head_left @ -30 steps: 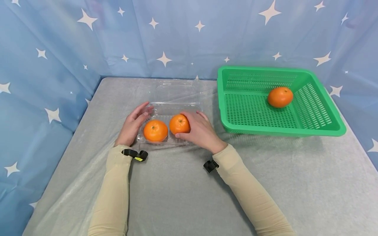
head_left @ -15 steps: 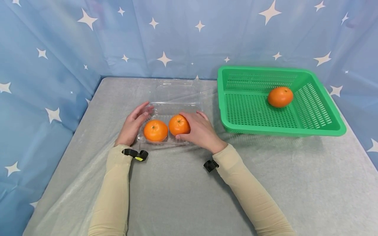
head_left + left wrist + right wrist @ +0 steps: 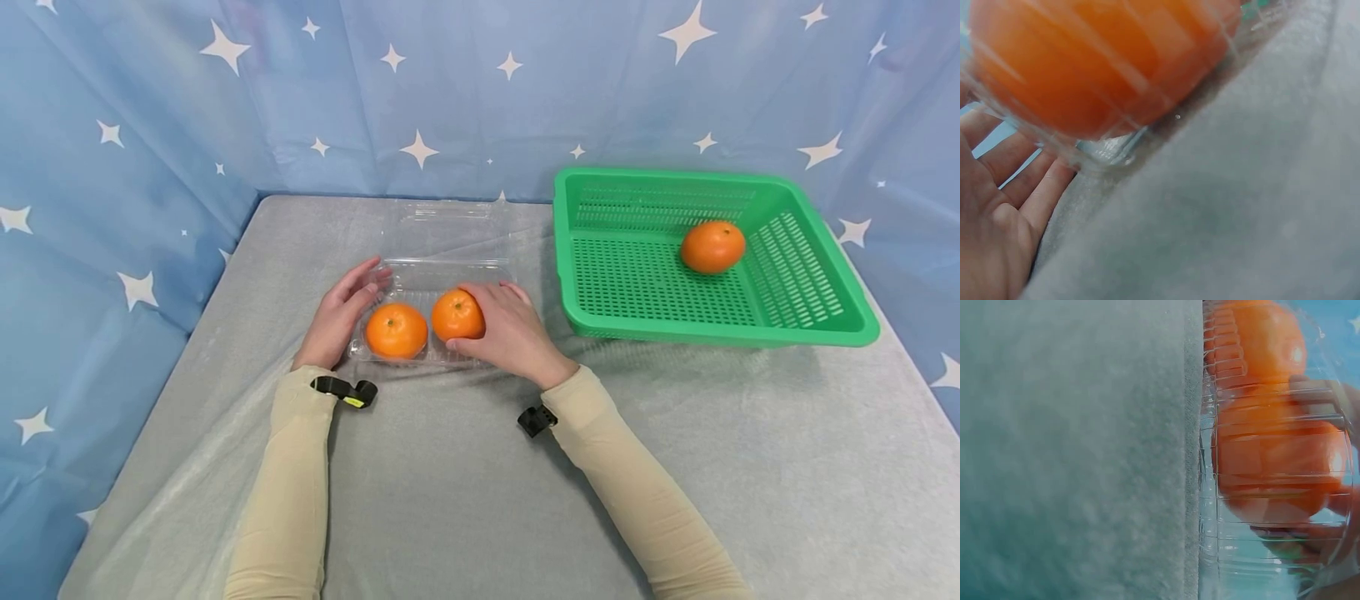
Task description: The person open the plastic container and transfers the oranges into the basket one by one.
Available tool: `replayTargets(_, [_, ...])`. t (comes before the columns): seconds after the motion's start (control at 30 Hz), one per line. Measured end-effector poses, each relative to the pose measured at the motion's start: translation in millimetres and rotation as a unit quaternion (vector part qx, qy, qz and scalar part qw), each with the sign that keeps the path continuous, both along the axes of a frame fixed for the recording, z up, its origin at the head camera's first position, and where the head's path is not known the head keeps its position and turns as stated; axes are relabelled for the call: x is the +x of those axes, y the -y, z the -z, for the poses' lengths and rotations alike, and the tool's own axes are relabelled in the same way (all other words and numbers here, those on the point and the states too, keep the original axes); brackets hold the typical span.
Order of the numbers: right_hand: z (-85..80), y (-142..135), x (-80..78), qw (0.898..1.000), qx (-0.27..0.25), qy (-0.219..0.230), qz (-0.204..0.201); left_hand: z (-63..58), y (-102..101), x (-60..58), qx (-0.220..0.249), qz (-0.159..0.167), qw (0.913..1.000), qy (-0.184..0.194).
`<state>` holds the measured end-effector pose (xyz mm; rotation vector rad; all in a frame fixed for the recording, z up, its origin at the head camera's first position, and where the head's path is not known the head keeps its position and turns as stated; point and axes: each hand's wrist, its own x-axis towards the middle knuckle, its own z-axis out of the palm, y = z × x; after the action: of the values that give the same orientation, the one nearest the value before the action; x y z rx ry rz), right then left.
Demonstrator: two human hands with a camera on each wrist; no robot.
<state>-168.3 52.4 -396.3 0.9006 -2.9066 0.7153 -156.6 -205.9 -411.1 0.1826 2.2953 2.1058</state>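
Blue curtains (image 3: pixel 465 92) printed with white four-pointed stars hung behind the cloth-covered counter (image 3: pixel 420 492) that I watched through the head camera. The near orange (image 3: pixel 455 314) sat in the right half of a clear plastic clamshell (image 3: pixel 420 279), just left of the right hand's palm. With its stem end facing up and its shape almost round, I saw no long axis worth heeding; the clamshell's own ran left to right. The right hand (image 3: pixel 513 333) was clearly the nearer: its grip was curled round the fruit's right side, thumb toward me and fingers over the far side, parted only as wide as the orange.

Just beside it, on the left, sat a second orange (image 3: pixel 397 331), glossy and slightly squat, with a slim gap between the two in my head view. At that end, the left hand (image 3: pixel 339 312) had its fingers extended along the outside of the ribbed wall, grasping nothing; I couldn't tell how firmly they touched. Behind the fruit, the transparent lid (image 3: pixel 446 233) lay folded back. Well to the right stood a green slotted plastic basket (image 3: pixel 720 333), holding a deeper-coloured orange (image 3: pixel 713 247). The grey cloth looked soft and faintly napped.
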Motion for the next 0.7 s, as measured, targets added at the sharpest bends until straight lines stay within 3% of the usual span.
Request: replayTargets(0.7, [-3.5,-4.3,-1.0,0.994,-0.088,0.068,0.025,-0.1,0.3,-0.1,0.004,0.003,1.0,0.008])
